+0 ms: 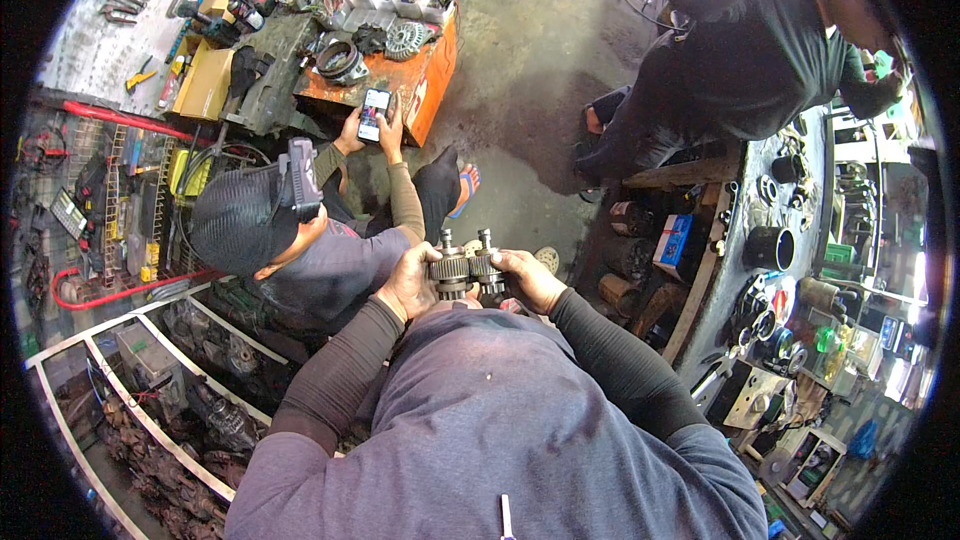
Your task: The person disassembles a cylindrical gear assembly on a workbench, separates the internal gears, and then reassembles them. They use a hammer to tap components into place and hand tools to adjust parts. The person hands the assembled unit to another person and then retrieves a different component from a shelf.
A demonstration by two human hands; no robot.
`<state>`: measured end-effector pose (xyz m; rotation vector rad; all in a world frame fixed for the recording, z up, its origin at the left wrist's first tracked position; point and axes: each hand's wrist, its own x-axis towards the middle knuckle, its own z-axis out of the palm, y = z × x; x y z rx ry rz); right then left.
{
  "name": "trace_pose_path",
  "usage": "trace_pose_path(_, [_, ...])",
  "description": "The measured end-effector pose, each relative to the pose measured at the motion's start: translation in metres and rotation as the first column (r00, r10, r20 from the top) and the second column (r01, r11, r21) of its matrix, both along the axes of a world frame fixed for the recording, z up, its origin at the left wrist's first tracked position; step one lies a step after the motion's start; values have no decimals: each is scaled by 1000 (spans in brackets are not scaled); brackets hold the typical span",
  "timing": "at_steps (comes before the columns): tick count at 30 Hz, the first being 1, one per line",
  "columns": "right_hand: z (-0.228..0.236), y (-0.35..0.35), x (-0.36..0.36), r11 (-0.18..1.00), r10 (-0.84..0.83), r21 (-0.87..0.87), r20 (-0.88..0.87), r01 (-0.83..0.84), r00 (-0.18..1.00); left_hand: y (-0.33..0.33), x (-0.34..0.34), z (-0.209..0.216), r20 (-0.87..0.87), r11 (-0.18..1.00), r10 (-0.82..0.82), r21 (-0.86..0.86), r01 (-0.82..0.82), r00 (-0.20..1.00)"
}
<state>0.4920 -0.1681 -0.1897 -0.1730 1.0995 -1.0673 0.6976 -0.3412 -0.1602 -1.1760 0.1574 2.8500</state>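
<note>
In front of my torso I hold two dark metal gear shafts side by side, their toothed wheels touching or nearly so. My left hand [408, 283] is closed on the larger left gear shaft [451, 272], the thumb lying against its upper end. The smaller right gear shaft [486, 271] is gripped in my right hand [533, 280], its thumb and fingers pressed at the side. Narrow shaft ends stick up from both. The undersides of the gears and some of my fingers are hidden.
At left a seated person in a cap [245, 215] holds a phone [374, 114]. Beyond stands an orange bench [432, 90] bearing motor parts. Another person [735, 50] stands at far right, beside a workbench [728, 275] with metal rings. A white-framed rack [150, 410] holds greasy parts.
</note>
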Motion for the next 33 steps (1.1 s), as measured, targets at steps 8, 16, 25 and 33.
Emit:
trace_pose_path(8, [8,-11,4,1000,28,10,20,-28,999,-6,6,11,9,1000,1,19,-1,1000])
trace_pose_path(16, [7,-20,10,999,34,24,26,-35,999,-12,15,10,-2,1000,24,-2,-24,1000])
trace_pose_path(25, [-2,-15,13,996,74,54,55,-77,996,-5,24,10,4,999,48,2,-48,999])
trace_pose_path(33, [-3,-4,17,994,85,63,53,-88,995,3,29,3,-32,1000,23,-5,-23,999])
